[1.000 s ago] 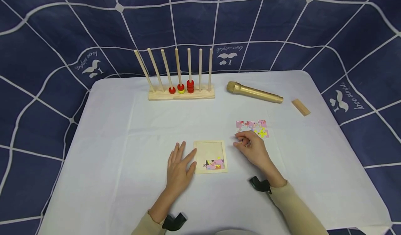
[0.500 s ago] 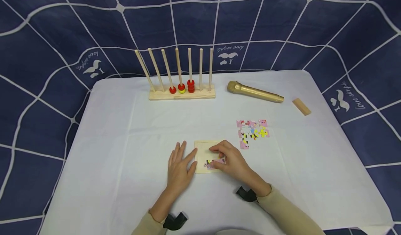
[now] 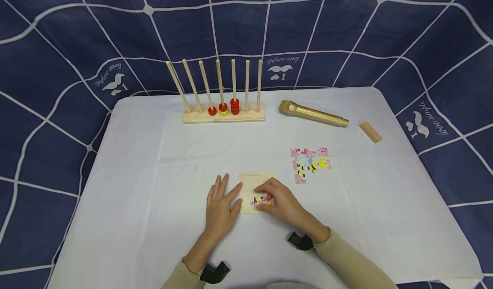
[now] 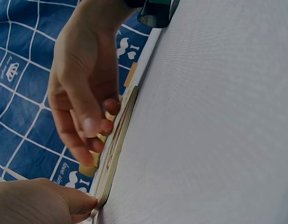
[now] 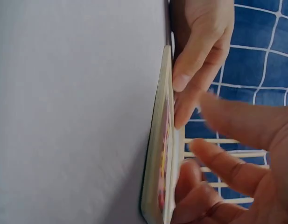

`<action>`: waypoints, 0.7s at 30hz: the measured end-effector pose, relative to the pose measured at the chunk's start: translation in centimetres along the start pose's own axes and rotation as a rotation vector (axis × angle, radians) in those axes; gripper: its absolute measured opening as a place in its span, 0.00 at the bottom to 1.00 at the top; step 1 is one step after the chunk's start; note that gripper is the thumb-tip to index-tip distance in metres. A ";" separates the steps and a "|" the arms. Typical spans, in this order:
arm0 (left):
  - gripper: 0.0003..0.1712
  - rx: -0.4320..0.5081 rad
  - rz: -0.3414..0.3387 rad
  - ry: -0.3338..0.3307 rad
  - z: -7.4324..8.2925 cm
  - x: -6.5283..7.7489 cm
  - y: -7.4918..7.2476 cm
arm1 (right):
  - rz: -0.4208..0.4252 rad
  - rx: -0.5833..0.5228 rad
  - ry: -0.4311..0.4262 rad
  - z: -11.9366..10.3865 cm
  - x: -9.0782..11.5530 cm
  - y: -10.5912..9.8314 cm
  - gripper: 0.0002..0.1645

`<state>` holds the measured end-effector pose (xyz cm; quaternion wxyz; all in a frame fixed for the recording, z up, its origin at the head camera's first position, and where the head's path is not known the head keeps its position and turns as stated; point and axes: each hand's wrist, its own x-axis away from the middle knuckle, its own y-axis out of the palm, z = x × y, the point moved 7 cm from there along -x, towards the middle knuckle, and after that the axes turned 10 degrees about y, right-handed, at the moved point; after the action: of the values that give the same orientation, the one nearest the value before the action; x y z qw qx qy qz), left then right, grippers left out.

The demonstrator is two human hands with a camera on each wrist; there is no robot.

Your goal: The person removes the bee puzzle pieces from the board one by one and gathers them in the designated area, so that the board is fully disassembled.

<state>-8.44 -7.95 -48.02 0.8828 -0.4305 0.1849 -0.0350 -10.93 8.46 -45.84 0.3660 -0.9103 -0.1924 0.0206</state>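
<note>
In the head view, my left hand [image 3: 222, 207] lies on the table with its fingers spread. Its thumb and index finger touch the left side of a square wooden puzzle tray [image 3: 246, 187]. Over the tray's right side is my right hand [image 3: 283, 201], fingers bent. The right wrist view shows that hand's thumb apart from its fingers, with no piece visible between them. Pink and yellow puzzle pieces [image 3: 262, 201] lie along the tray's bottom, partly hidden by the right hand. More loose jigsaw pieces [image 3: 311, 160] lie to the right, beyond the tray.
A wooden counting rack [image 3: 223, 117] with upright pegs and a few red and yellow beads stands at the back. To its right lie a gold microphone [image 3: 316, 114] and a small wooden block [image 3: 370, 132]. A white cloth [image 3: 127, 186] covers the table.
My right hand has moved left from the loose puzzle pieces to above the tray, then shifted slightly farther left. My left hand has stayed at the tray's edge.
</note>
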 end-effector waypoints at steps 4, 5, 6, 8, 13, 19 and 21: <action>0.24 -0.004 0.029 0.023 0.1 0.0 -0.1 | -0.014 0.032 -0.003 0.4 -0.1 0.6 0.21; 0.24 -0.004 0.037 0.029 0.1 0.0 -0.1 | -0.012 0.041 -0.007 0.4 -0.1 0.7 0.21; 0.24 -0.006 0.041 0.034 0.2 0.1 -0.1 | -0.008 0.048 -0.009 0.4 -0.1 0.8 0.21; 0.24 -0.010 0.044 0.038 0.1 0.1 -0.1 | -0.001 0.050 -0.008 0.5 -0.2 0.8 0.20; 0.24 -0.009 0.040 0.034 0.1 0.1 -0.1 | 0.009 0.047 -0.020 0.5 -0.2 0.7 0.16; 0.25 -0.001 0.044 0.037 0.1 0.0 -0.1 | 0.007 0.052 -0.025 0.6 -0.2 0.7 0.15; 0.24 -0.006 0.044 0.039 0.1 0.0 -0.1 | 0.010 0.057 -0.024 0.6 -0.2 0.7 0.15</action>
<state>-8.37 -7.95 -47.91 0.8783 -0.4280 0.2117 -0.0233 -10.96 8.32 -46.80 0.3894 -0.9001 -0.1913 0.0389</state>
